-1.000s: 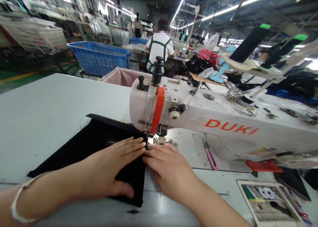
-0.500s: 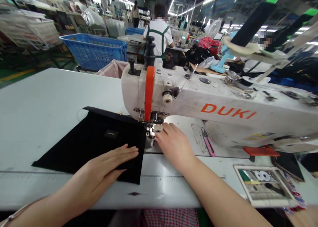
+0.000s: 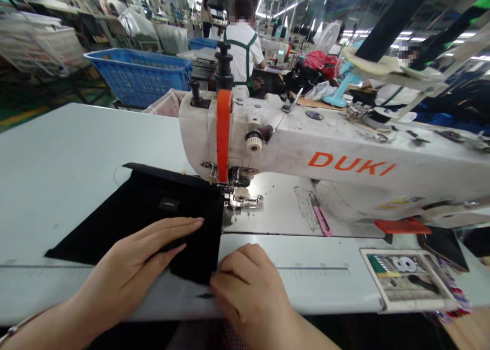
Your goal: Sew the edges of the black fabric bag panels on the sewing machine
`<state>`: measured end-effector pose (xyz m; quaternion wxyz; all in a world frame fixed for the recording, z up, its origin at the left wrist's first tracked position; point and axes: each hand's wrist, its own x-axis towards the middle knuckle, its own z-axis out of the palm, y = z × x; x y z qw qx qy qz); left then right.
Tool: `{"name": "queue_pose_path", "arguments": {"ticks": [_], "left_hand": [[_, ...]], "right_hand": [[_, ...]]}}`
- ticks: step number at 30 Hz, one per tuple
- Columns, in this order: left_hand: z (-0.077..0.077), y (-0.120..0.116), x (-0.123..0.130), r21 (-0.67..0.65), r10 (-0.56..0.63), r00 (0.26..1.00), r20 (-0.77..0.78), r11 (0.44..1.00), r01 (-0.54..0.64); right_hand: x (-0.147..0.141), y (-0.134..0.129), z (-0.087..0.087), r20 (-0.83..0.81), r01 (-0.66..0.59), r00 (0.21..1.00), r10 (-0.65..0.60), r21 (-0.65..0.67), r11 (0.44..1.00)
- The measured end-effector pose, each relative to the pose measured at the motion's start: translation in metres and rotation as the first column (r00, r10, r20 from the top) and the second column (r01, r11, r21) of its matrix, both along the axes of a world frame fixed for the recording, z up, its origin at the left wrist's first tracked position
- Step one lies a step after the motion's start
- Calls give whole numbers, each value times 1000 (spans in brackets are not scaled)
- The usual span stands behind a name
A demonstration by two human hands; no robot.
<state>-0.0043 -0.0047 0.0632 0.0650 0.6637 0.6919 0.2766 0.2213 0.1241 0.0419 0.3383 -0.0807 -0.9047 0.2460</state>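
The black cloth is lying on the bench, with its near right corner coming close to the bench's near edge. Its far right corner is sitting by the shiny metal parts under the head of the sewing machine. The left hand is resting on top of the cloth, fingers stretching out and gripping nothing. The right hand is curling its fingers at the cloth's near right corner; I cannot tell if they are pinching it.

To do this well, the left hand should be pressing softly, so no bumps are forming, and the right hand should be lining up the side edge straight, without tugging.

The cloth is looking soft and dull, with four sides and a strip running along its far edge. A small, box-shaped label is showing pale letters on it. The bench top is looking hard and smooth, and ruler marks are running along its near edge. Pink snips are lying right of the metal parts.
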Motion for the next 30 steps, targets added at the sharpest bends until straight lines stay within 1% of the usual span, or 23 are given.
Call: {"name": "queue_pose_path", "arguments": {"ticks": [2,4,6,8,10,12,15,19,21,24,27,29,30], "left_hand": [[-1,-1,-2,-1,-111,981,-161,994,112],[-4,1,0,-5,-230,923,-308,971,240],[-8,4,7,-24,-314,857,-409,942,334],[-11,7,14,-24,-334,816,-471,930,367],[-11,10,20,-21,-321,794,-516,932,363],[-10,13,23,4,-298,800,-521,936,352],[-9,15,24,13,-306,808,-504,932,361],[-13,20,20,-46,-334,816,-473,934,355],[-12,24,17,-66,-336,825,-454,936,345],[-1,30,12,-49,-327,856,-400,940,337],[12,33,10,-32,-297,885,-359,951,306],[15,33,11,-22,-282,891,-357,956,294],[14,33,12,-19,-281,888,-365,955,295]], "right_hand": [[0,2,2,-6,-13,1000,13,14,1000],[1,6,2,-1,-32,999,32,43,999],[2,9,1,26,-72,997,71,66,995],[3,11,-2,51,-122,992,119,57,991],[2,13,-3,60,-148,987,147,23,989],[2,15,-3,67,-171,983,170,10,985],[0,19,-2,77,-205,977,200,59,977],[-6,26,1,100,-226,972,212,163,960],[-10,30,4,98,-219,974,203,190,957],[-16,33,7,75,-185,982,173,199,962],[-18,33,8,31,-80,997,76,155,985],[-18,33,8,14,-32,999,31,107,994],[-19,33,8,7,-30,1000,29,79,996]]}}
